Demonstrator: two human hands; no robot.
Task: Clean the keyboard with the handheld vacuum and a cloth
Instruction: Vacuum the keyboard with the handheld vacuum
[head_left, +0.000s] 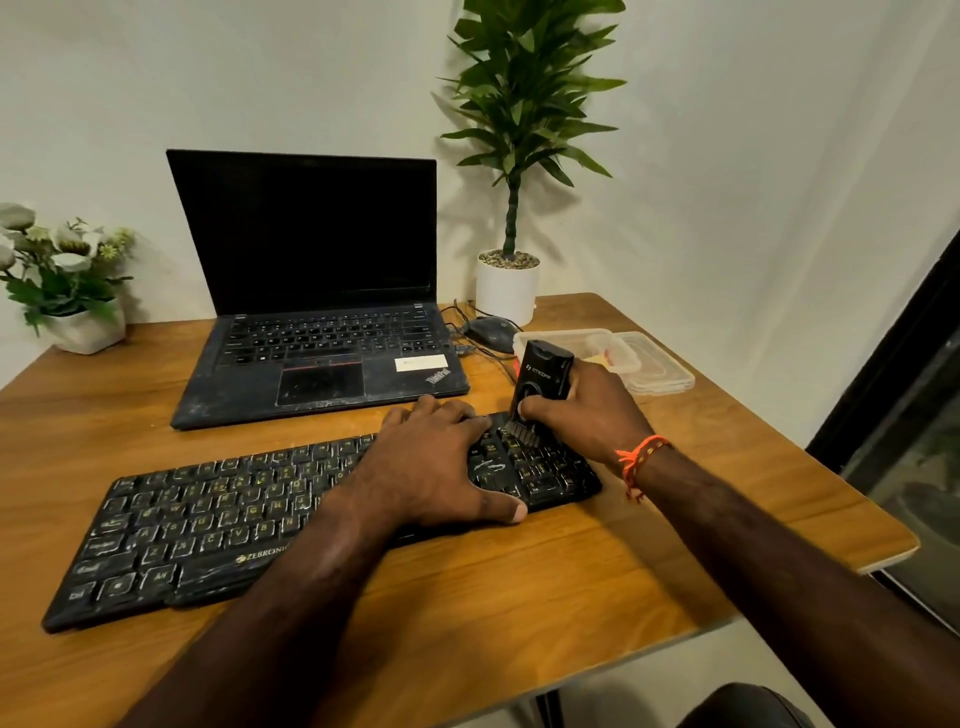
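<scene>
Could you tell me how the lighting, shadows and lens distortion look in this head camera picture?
Head view: warm, even light; the tall potted plant throws a soft shadow on the wall behind it; the laptop screen is dark, without glare; wide-angle bending curves the table edges; the keyboard legends stay readable, and the right hand and handheld vacuum look sharp.

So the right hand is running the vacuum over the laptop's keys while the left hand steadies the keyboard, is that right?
Not quite. The head view shows the right hand running the vacuum over the keyboard, not the laptop. The left hand does steady the keyboard.
</scene>
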